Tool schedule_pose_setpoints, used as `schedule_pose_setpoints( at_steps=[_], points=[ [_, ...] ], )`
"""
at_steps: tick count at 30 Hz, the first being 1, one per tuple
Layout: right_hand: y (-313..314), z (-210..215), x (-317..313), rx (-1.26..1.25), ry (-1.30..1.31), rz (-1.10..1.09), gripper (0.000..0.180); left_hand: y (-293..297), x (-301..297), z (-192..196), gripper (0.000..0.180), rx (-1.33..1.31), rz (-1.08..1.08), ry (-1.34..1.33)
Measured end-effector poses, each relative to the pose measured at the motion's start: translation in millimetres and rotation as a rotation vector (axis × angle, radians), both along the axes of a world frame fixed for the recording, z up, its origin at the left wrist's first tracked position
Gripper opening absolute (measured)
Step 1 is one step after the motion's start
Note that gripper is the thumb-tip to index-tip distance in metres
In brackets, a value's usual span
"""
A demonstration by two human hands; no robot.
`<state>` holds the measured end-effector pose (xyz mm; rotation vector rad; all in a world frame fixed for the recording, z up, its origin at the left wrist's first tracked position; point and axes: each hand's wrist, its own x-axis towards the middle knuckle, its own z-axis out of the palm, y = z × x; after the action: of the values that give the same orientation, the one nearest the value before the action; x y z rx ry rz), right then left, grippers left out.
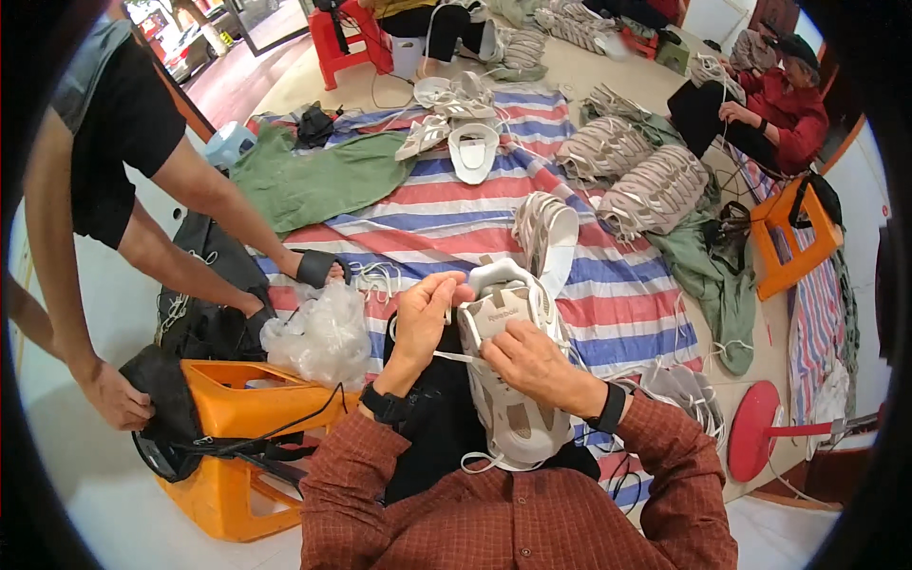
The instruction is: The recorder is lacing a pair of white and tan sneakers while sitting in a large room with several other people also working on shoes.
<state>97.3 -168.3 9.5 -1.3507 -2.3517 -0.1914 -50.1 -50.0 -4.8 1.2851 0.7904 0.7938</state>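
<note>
While right hand (534, 364) touches shoe (508, 410) — stool (218, 484) close leftward.

Lighting bright, shadows soft. Daylight glares in the doorway (228, 78), upper left. Fisheye curvature bends edges; corners black. Far detail appears slightly soft.

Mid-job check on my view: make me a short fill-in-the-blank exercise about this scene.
1. A white lace runs from beside the left hand to the right hand, which touches a beige and white ____.
2. The striped sheet on the floor is red, white and ____.
3. The stool nearest the wearer's left arm is ____ in colour.

Missing words: shoe; blue; orange.
</note>
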Motion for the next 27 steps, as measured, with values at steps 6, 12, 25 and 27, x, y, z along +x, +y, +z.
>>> schedule_pose_setpoints(
  at_steps=[6, 12, 25, 27],
  points=[
    [-8.0, 28.7, -7.7, -0.071, 0.472, 0.145, 0.023, 2.4, -15.4, 6.2, 0.029, -0.032, 0.177, -0.147],
    [-31.6, 57.2, 17.9, -0.202, 0.928, -0.029, 0.024, -1.4, -18.8, 11.3, 0.036, 0.001, 0.22, -0.198],
    [-18.8, 48.0, 8.6, -1.058, 1.617, -0.088, 0.027, -76.3, -4.9, 81.4, 0.02, 0.112, -0.33, -0.1],
    [-23.5, 46.3, 9.2, -1.032, 1.668, -0.036, 0.038, -86.8, -2.5, 83.4, 0.018, 0.079, -0.375, -0.076]
  ],
)
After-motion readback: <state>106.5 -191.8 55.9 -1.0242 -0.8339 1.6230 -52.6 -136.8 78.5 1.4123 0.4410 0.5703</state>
